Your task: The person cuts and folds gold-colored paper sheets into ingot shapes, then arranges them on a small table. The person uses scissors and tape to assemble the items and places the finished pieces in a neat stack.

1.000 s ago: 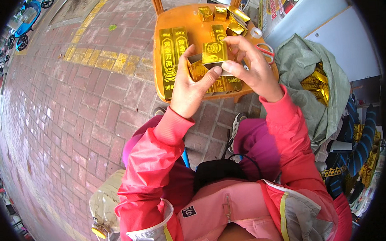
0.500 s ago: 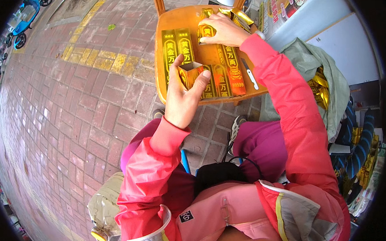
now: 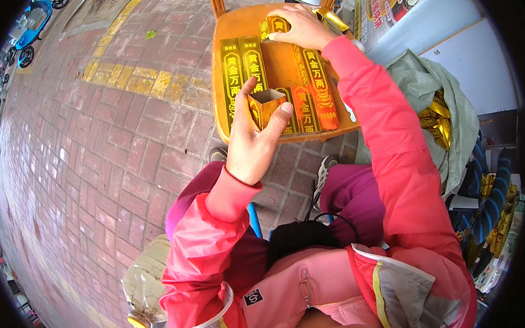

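Observation:
My left hand (image 3: 252, 135) is closed around a small gold-and-black cardboard box (image 3: 261, 111), thumb on one side and fingers on the other; its open end faces up and the inside looks hollow. At the far side of the chair seat, my right hand (image 3: 306, 26) grips a gold printed packet (image 3: 278, 25) from above, and its fingers hide part of it. Two long black-and-gold boxes (image 3: 233, 73) lie side by side at the seat's left. A long red-and-gold box (image 3: 316, 81) lies at the right, with shorter box ends beside it near the front edge.
The boxes rest on an orange wooden chair (image 3: 281, 74). A white-handled knife (image 3: 350, 110) lies at its right edge, partly behind my sleeve. Shiny gold wrappers (image 3: 333, 19) lie at the back right. A grey-green sack (image 3: 444, 119) of gold packets stands to the right, a plastic jug (image 3: 147, 283) lower left.
My right hand has moved farther away with the packet, toward the back of the seat. The left hand has shifted slightly right, still holding the open box.

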The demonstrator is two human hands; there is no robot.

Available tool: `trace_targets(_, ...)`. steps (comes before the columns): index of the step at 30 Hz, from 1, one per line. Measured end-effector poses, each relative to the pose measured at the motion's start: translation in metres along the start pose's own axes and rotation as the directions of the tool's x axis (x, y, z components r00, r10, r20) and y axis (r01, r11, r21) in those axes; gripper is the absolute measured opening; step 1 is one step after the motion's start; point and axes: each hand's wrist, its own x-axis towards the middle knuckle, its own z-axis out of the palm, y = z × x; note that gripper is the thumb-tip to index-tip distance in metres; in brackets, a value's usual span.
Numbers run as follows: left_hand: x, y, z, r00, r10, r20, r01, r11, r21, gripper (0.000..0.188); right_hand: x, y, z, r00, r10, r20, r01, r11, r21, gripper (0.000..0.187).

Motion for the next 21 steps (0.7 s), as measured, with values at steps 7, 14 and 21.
trace_targets(7, 0.0, -0.002, 0.005, 1.0, -0.013, 0.016, 0.013, 1.0, 0.003, 0.066, 0.012, -0.007, 0.001, 0.83, -0.078, 0.553, -0.002, 0.99, 0.143, 0.06)
trace_targets(14, 0.001, 0.001, 0.007, 0.999, -0.031, 0.033, 0.031, 0.999, 0.009, 0.066, 0.026, -0.005, -0.003, 0.965, 0.084, 0.247, -0.055, 0.991, -0.123, 0.063)
trace_targets(21, -0.001, 0.005, 0.013, 0.998, -0.056, 0.037, 0.058, 0.996, -0.072, 0.068, 0.026, -0.025, 0.013, 0.918, -0.071, 0.39, 0.059, 0.997, 0.044, 0.06)
